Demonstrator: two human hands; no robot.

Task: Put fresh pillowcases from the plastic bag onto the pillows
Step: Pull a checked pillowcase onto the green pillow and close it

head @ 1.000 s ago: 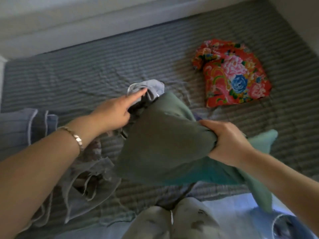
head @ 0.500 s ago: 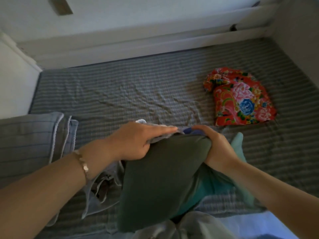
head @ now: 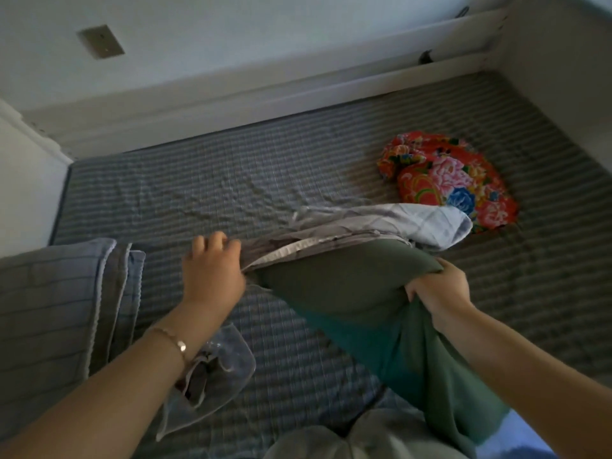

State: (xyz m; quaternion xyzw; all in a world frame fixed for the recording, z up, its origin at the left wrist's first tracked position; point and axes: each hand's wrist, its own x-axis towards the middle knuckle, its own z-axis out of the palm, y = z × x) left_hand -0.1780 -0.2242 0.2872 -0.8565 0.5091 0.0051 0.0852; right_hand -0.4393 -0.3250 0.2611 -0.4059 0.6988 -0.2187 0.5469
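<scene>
A green pillow (head: 351,286) lies slanted across the bed in front of me. My right hand (head: 437,286) grips its near side, bunching the fabric. A pale grey pillowcase (head: 381,223) is stretched out over the pillow's far end, its open edge around that end. My left hand (head: 212,270) pinches the left edge of the pillowcase opening. A clear plastic bag (head: 215,369) with some cloth inside lies under my left forearm.
The bed has a grey striped cover (head: 231,180). A grey piped pillow (head: 59,309) lies at the left. A red floral bundle (head: 453,180) sits at the far right. White walls and a ledge (head: 298,84) close the far side. My knees (head: 364,438) are at the bottom.
The pillowcase has been spread out sideways and now stretches over the pillow's far end. My left hand moved left along its opening. My right hand shifted to the pillow's near side.
</scene>
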